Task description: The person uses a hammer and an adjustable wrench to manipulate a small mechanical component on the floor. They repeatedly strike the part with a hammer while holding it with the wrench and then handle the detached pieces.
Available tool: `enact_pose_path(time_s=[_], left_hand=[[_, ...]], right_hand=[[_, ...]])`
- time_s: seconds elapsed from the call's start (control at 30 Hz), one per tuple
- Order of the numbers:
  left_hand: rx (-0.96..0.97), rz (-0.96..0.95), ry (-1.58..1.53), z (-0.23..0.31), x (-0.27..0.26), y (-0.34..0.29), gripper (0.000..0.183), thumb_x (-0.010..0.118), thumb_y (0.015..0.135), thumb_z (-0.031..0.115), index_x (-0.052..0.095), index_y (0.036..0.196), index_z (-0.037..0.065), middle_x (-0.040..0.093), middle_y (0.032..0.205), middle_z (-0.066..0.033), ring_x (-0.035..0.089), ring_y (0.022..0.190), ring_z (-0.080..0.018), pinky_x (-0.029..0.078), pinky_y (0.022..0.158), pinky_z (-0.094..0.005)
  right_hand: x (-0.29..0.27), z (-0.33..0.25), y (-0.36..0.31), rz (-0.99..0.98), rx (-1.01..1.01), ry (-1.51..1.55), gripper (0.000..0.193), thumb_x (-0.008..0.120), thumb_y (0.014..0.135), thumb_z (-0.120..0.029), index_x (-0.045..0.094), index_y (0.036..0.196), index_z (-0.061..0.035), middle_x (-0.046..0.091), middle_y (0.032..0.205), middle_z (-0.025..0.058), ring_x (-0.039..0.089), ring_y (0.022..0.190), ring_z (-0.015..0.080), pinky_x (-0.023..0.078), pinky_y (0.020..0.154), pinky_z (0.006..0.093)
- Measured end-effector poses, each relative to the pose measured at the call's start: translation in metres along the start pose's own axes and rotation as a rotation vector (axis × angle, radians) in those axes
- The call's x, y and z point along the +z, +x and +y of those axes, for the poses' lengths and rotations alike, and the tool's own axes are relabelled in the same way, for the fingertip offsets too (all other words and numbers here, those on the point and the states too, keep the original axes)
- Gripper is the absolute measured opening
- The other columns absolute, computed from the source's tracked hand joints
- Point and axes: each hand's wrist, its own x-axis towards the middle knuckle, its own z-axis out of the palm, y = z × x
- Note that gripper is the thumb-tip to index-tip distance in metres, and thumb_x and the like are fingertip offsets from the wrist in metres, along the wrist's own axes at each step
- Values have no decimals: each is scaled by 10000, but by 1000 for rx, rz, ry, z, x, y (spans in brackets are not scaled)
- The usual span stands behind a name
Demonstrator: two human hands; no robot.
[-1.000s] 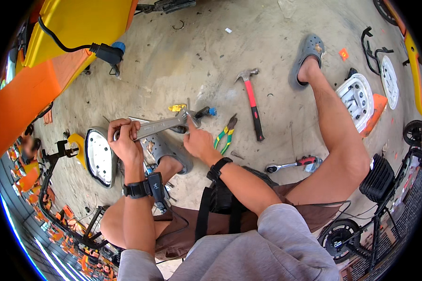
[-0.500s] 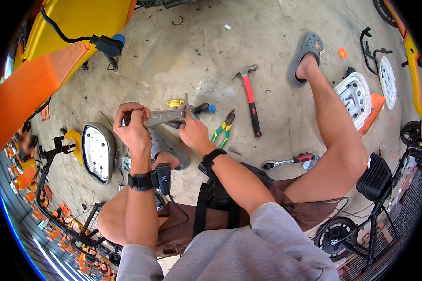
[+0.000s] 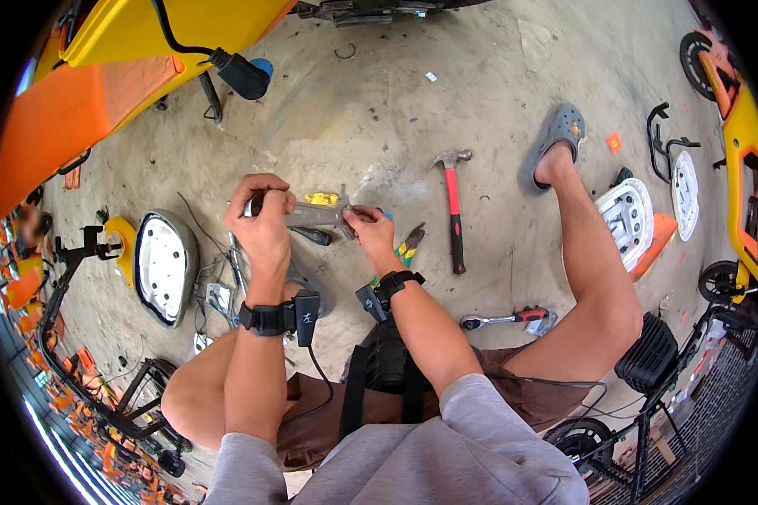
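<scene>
A silver wrench [image 3: 312, 214] is held level above the floor between my hands. My left hand [image 3: 264, 220] is closed around its left end, fingers curled over. At the other end, by the jaw, my right hand [image 3: 372, 229] pinches with thumb and fingers; whether a small part is also between them is hard to make out. Just below the wrench lies a black-handled tool [image 3: 314, 236], partly covered. A small yellow object [image 3: 322, 199] rests beyond the wrench. Pliers with green and yellow handles [image 3: 410, 244] lie right of my right hand, partly hidden by it.
A red-handled claw hammer [image 3: 454, 210] and a ratchet [image 3: 505, 319] lie to the right. White-lined seat shells [image 3: 165, 268] are on both sides. A yellow and orange vehicle body [image 3: 118, 84] stands at upper left. My clog [image 3: 556, 143] is planted at right.
My right index finger was stretched along the wrench's jaw; now those fingers are closed on that end. The view has shifted, and the wrench hides less of the yellow object.
</scene>
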Motion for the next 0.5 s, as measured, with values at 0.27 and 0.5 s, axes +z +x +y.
enact_pose_path(time_s=[0.27,0.5], left_hand=[[-10,24,56,-15,-2,8,53,526,788,-50,565,788,-14,515,670,-47,480,555,-120,389,512,-257],[-15,51,-83,-19,7,9,85,503,826,-35,536,755,-1,493,655,-41,441,508,-93,365,459,-242]], right_hand=[[3,-7,-14,-61,-44,20,155,655,869,-150,676,923,-6,694,823,59,574,598,78,434,479,253],[2,11,10,77,-51,-172,419,732,816,-380,673,1008,-13,628,709,29,522,496,113,424,428,278]])
